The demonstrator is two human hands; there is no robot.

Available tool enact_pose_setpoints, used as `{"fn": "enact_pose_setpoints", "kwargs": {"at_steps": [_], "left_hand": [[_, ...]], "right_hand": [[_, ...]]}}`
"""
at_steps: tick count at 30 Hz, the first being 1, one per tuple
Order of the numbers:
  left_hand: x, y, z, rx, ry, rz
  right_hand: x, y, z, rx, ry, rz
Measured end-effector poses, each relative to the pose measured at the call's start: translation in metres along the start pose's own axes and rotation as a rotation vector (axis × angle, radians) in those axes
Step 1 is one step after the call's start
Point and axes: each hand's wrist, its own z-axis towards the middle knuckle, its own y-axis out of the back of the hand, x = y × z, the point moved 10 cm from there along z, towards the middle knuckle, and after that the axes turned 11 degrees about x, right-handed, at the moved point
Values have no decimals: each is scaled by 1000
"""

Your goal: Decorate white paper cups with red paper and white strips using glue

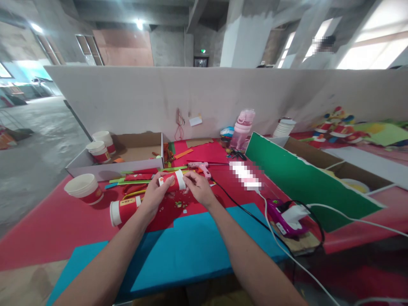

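A red-and-white paper cup (177, 180) lies sideways between my hands, above the table. My left hand (154, 192) is wrapped round its base end, the thumb along the side. At the white rim end, my right hand (200, 187) is closed, fingertips pinching at the rim; whether a small piece is between them I cannot make out. Just behind the cup lies a pink hot glue gun (201, 165). Another paper cup (125, 210) rests on its side by my left forearm. Farther left stand nested paper cups (85, 189). Coloured strips (135, 182) lie beside my left hand.
A cardboard box (137, 146) holding cups stands back left. At right are a green-sided box (306, 182), a purple power strip (283, 221) and a white cable (270, 225). A pink bottle (242, 127) stands by the partition (134, 97). Blue sheeting (191, 250) covers the front.
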Motion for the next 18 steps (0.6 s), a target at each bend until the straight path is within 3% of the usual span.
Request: {"fn": "enact_pose_setpoints", "kwargs": {"at_steps": [6,11,14,18], "left_hand": [[4,-4,-1,30,47,-44],[22,-6,0,38,141,-89],[28,-7,2,48,163,-144],[27,-1,4,22,158,-188]], "right_hand": [[32,2,-6,-26,167,-398],[39,-3,-9,-56,203,-639],[39,-3,-11,-87,191,-639],[34,8,-12,-173,152,-474]]}}
